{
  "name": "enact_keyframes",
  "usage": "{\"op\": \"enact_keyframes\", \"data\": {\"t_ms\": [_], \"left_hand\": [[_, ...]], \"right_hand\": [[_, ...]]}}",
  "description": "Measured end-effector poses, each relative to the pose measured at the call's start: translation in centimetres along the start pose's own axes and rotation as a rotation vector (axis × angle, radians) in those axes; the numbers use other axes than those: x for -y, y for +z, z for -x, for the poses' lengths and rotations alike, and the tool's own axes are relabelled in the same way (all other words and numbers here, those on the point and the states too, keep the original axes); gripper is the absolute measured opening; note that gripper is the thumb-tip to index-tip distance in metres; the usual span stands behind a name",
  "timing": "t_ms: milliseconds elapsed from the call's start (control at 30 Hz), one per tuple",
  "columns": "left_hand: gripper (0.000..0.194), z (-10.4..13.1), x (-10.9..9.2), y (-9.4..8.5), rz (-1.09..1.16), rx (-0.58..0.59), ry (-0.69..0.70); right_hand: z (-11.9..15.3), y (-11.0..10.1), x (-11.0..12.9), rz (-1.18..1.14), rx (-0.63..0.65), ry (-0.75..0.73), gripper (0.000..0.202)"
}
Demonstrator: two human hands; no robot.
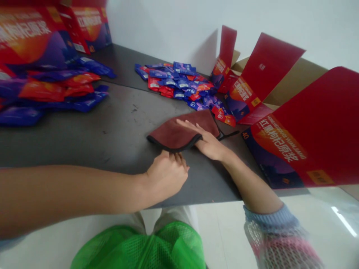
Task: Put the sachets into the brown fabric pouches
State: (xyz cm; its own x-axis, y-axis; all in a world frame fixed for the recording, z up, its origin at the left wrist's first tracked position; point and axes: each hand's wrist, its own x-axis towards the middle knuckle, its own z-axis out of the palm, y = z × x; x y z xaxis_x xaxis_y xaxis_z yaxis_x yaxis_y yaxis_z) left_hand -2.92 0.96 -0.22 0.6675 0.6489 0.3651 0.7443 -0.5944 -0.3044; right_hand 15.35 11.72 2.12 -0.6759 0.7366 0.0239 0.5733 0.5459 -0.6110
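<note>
A brown cloth (176,132) with black edging lies bent on the dark grey table, its near edge raised. My left hand (168,173) is closed at that near edge, fingers curled in under it; the fingertips are partly hidden. Across the cloth's right part lies my right hand (206,142), flat with its fingers stretched out, and the raised near part of the cloth covers some of it. A black loop (230,134) sticks out from the cloth's right corner.
Blue and red sachets (179,82) are heaped behind the cloth, and a second sachet pile (61,89) lies at left. Open red cartons (303,138) line the right side. More red boxes (89,28) stand back left against the white wall. The table's front edge (207,201) is close to me.
</note>
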Motion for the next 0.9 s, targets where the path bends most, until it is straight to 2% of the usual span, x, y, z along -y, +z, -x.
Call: {"op": "enact_keyframes", "data": {"t_ms": [67, 133, 300, 433, 567, 700, 800, 900], "left_hand": [[0.029, 0.0, 0.0, 0.0, 0.020, -0.022, 0.002], [0.027, 0.0, 0.1, -0.1, 0.033, -0.035, -0.019], [0.024, 0.0, 0.0, -0.5, 0.098, 0.028, -0.067], [0.026, 0.0, 0.0, -0.2, 0.031, -0.047, -0.046], [0.031, 0.1, 0.1, 0.4, -0.016, -0.116, -0.002], [0.035, 0.2, 0.1, 0.7, -0.033, -0.122, 0.016], [0.036, 0.2, 0.2, 0.4, -0.048, -0.113, 0.017], [0.035, 0.1, 0.3, -0.2, -0.053, -0.085, 0.026]], "right_hand": [[0.0, 0.7, 0.5, 0.177, 0.092, -0.039, 0.058], [0.1, 1.0, 0.5, 0.240, 0.143, -0.087, 0.058], [0.5, 0.2, 0.6, 0.169, 0.256, -0.241, 0.061], [0.8, -1.0, 1.0, 0.118, 0.333, -0.231, 0.053], [1.1, -2.3, 0.5, 0.045, 0.316, -0.118, 0.055], [1.2, -3.3, -0.4, 0.021, 0.295, 0.015, 0.051], [1.2, -3.7, -0.8, 0.044, 0.281, 0.023, 0.049], [1.3, -3.8, -0.8, 0.104, 0.234, -0.032, 0.048]]}}
